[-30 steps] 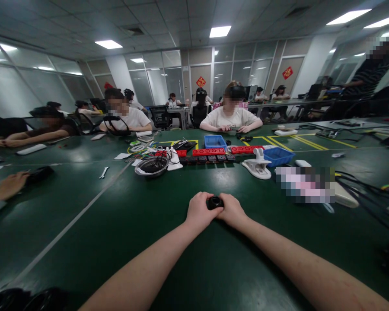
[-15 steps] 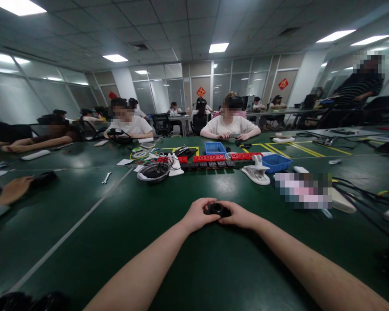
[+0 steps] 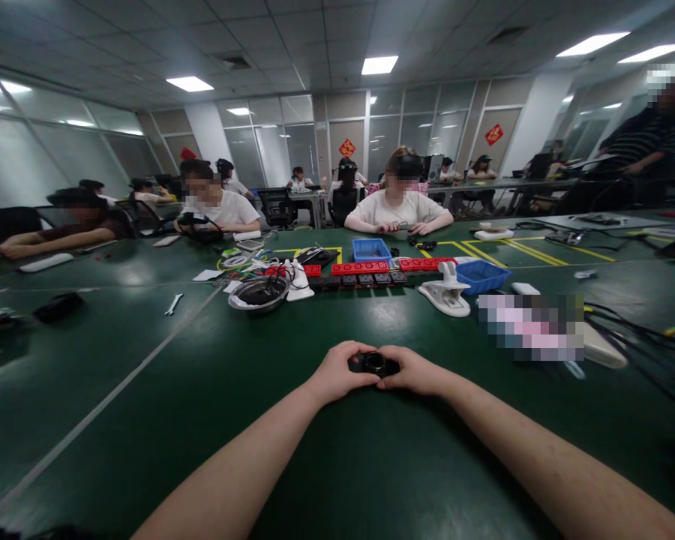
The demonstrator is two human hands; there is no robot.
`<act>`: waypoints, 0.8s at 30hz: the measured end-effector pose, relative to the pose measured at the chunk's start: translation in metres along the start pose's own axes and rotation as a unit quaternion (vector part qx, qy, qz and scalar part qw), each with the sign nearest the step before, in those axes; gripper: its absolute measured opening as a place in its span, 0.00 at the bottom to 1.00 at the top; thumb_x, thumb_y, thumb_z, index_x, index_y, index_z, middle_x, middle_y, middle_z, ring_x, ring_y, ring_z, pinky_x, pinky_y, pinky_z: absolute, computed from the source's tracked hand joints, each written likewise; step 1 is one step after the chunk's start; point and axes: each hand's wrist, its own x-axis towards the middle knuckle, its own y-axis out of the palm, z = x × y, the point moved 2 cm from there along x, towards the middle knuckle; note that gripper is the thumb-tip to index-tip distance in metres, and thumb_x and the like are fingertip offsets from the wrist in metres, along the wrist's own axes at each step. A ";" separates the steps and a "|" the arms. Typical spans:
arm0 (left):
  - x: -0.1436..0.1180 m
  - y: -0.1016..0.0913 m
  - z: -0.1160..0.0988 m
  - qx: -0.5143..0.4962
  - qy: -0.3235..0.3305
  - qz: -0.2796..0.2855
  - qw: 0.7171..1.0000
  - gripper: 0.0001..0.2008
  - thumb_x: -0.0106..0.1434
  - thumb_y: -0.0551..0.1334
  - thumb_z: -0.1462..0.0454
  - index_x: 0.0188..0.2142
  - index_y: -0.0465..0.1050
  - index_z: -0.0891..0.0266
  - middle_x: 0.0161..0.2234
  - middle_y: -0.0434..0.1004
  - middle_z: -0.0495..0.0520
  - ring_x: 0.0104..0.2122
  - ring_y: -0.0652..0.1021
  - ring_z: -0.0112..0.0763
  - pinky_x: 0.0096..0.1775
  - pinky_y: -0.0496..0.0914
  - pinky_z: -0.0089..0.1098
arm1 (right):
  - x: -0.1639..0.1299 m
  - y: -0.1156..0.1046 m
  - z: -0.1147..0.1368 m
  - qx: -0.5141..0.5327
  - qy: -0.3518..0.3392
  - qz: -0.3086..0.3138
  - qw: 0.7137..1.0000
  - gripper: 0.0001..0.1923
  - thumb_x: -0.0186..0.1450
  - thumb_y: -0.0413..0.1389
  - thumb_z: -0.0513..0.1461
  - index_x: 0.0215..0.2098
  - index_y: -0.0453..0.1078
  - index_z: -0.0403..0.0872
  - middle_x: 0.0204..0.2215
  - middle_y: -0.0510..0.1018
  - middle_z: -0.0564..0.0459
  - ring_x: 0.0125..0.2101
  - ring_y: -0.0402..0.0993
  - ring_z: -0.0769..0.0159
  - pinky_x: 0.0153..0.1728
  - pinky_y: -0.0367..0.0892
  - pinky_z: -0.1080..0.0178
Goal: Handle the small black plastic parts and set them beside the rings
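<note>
Head | black round part (image 3: 375, 364) between hands | left grip (image 3: 335, 370), right grip (image 3: 414, 371) pinching it

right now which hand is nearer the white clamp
Right. The right hand lies nearly straight below the white clamp, on the black part; the left hand sits farther left of it.

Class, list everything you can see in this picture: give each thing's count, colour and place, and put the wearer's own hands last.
Table: one, dark green, fills the foreground.
Bowl: one, metal, centre left.
Trays: two, blue, centre back.
Blocks: rows, red and black, mid-table.
Clamp: one, white, right of centre.
Wrench: one, silver, left.
Cables: several, black, far right.
People: several, seated across the table.
Small round part: one, black, between both hands.
Left hand: grips the part.
Right hand: grips the part.
</note>
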 end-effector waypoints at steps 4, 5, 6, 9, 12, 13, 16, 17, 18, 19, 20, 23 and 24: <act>0.000 0.001 0.001 0.005 -0.007 -0.007 1.000 0.21 0.43 0.64 0.58 0.38 0.68 0.61 0.34 0.68 0.51 0.32 0.68 0.30 0.34 0.64 0.30 | 0.000 0.001 -0.004 -0.025 0.005 -0.018 1.000 0.18 0.46 0.59 0.41 0.35 0.66 0.43 0.30 0.70 0.54 0.31 0.65 0.66 0.31 0.60 0.65; 0.000 0.002 0.002 0.006 -0.009 -0.008 1.000 0.21 0.43 0.65 0.58 0.38 0.68 0.61 0.33 0.67 0.51 0.31 0.68 0.29 0.33 0.64 0.30 | 0.001 0.002 -0.004 -0.034 0.009 -0.024 0.999 0.18 0.46 0.59 0.41 0.34 0.66 0.43 0.30 0.70 0.54 0.31 0.65 0.66 0.30 0.60 0.65; 0.000 0.002 0.002 0.008 -0.011 -0.011 1.000 0.21 0.43 0.65 0.58 0.38 0.68 0.61 0.33 0.67 0.51 0.31 0.68 0.29 0.33 0.64 0.29 | 0.001 0.002 -0.004 -0.044 0.013 -0.030 0.998 0.18 0.45 0.59 0.42 0.34 0.66 0.43 0.29 0.69 0.54 0.30 0.65 0.66 0.29 0.59 0.66; 0.000 0.004 0.003 0.015 -0.019 -0.029 0.999 0.21 0.42 0.65 0.59 0.37 0.67 0.62 0.32 0.67 0.50 0.31 0.67 0.29 0.32 0.64 0.29 | 0.002 0.003 -0.003 -0.074 0.026 -0.052 0.996 0.18 0.44 0.60 0.43 0.31 0.65 0.43 0.26 0.68 0.55 0.27 0.64 0.67 0.26 0.58 0.67; -0.001 0.008 0.002 0.027 -0.033 -0.053 0.998 0.20 0.42 0.65 0.60 0.37 0.67 0.62 0.33 0.67 0.50 0.30 0.67 0.28 0.31 0.64 0.29 | 0.002 0.005 -0.002 -0.120 0.036 -0.083 0.989 0.17 0.43 0.59 0.45 0.27 0.64 0.43 0.24 0.67 0.56 0.25 0.62 0.69 0.23 0.55 0.68; -0.001 0.009 0.002 0.032 -0.038 -0.062 0.997 0.20 0.42 0.65 0.60 0.36 0.67 0.62 0.33 0.67 0.50 0.30 0.67 0.28 0.31 0.64 0.29 | 0.002 0.006 -0.002 -0.140 0.037 -0.096 0.985 0.17 0.43 0.59 0.45 0.25 0.63 0.44 0.23 0.66 0.56 0.24 0.62 0.69 0.22 0.54 0.69; -0.002 0.013 0.000 0.057 -0.051 -0.095 0.993 0.19 0.42 0.65 0.59 0.35 0.67 0.62 0.32 0.67 0.50 0.29 0.68 0.29 0.30 0.63 0.29 | 0.003 0.009 -0.001 -0.203 0.039 -0.135 0.969 0.16 0.42 0.59 0.46 0.23 0.61 0.45 0.23 0.66 0.55 0.24 0.61 0.69 0.22 0.52 0.69; -0.002 0.014 -0.001 0.069 -0.054 -0.108 0.990 0.19 0.42 0.65 0.59 0.35 0.67 0.62 0.32 0.67 0.50 0.29 0.68 0.29 0.30 0.63 0.29 | 0.003 0.010 -0.001 -0.225 0.042 -0.146 0.963 0.16 0.43 0.58 0.46 0.23 0.61 0.45 0.22 0.66 0.55 0.24 0.61 0.69 0.22 0.51 0.69; -0.002 0.016 -0.001 0.082 -0.057 -0.122 0.988 0.19 0.42 0.65 0.59 0.34 0.67 0.62 0.32 0.67 0.50 0.30 0.68 0.30 0.30 0.63 0.30 | 0.004 0.011 0.000 -0.246 0.046 -0.156 0.956 0.15 0.43 0.58 0.46 0.23 0.60 0.45 0.22 0.67 0.55 0.24 0.61 0.68 0.22 0.51 0.68; -0.003 0.017 -0.001 0.094 -0.059 -0.136 0.984 0.18 0.42 0.65 0.58 0.34 0.66 0.62 0.32 0.68 0.51 0.31 0.68 0.31 0.31 0.63 0.31 | 0.004 0.013 0.001 -0.267 0.051 -0.165 0.948 0.15 0.44 0.57 0.46 0.23 0.60 0.45 0.22 0.67 0.54 0.24 0.61 0.68 0.23 0.51 0.68; -0.003 0.019 -0.002 0.105 -0.060 -0.148 0.982 0.18 0.43 0.64 0.58 0.33 0.66 0.62 0.31 0.68 0.51 0.32 0.69 0.32 0.32 0.63 0.32 | 0.004 0.014 0.002 -0.287 0.057 -0.173 0.941 0.14 0.45 0.57 0.46 0.23 0.60 0.45 0.23 0.67 0.53 0.25 0.62 0.67 0.23 0.51 0.67; -0.004 0.021 -0.002 0.119 -0.057 -0.166 0.977 0.17 0.44 0.64 0.58 0.33 0.66 0.62 0.31 0.68 0.51 0.33 0.69 0.34 0.34 0.63 0.33 | 0.002 0.018 0.008 -0.327 0.077 -0.187 0.923 0.13 0.48 0.55 0.46 0.24 0.61 0.45 0.24 0.68 0.51 0.28 0.63 0.64 0.26 0.52 0.65; -0.004 0.021 -0.002 0.115 -0.055 -0.165 0.978 0.17 0.44 0.64 0.58 0.33 0.66 0.62 0.32 0.68 0.51 0.33 0.68 0.34 0.34 0.63 0.33 | 0.002 0.019 0.010 -0.330 0.083 -0.191 0.921 0.13 0.48 0.54 0.46 0.25 0.61 0.45 0.25 0.69 0.50 0.29 0.63 0.62 0.27 0.52 0.64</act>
